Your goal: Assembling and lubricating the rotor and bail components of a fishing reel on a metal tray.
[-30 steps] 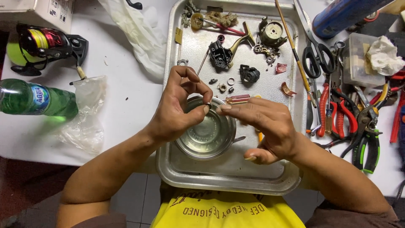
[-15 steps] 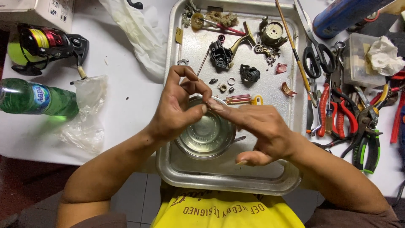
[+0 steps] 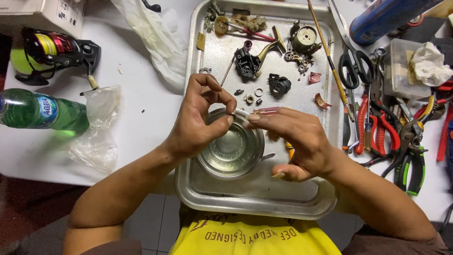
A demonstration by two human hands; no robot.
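left hand (image 3: pixel 198 125) and right hand (image 3: pixel 297 141) above small bowl (image 3: pixel 231 151) on metal tray (image 3: pixel 264 198), each grip pinched together on tiny ring part (image 3: pixel 234 114). mid-cleaning, seemingly; next move likely demanding steady fingertips. dismantled reel parts (image 3: pixel 255 61) beyond, pliers (image 3: pixel 406 141) alongside on surface.

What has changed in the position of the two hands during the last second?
The right hand slid left until its fingertips met the left hand over the glass bowl, covering more of the small pink tool. The left hand, the bowl and the parts on the metal tray stayed put.
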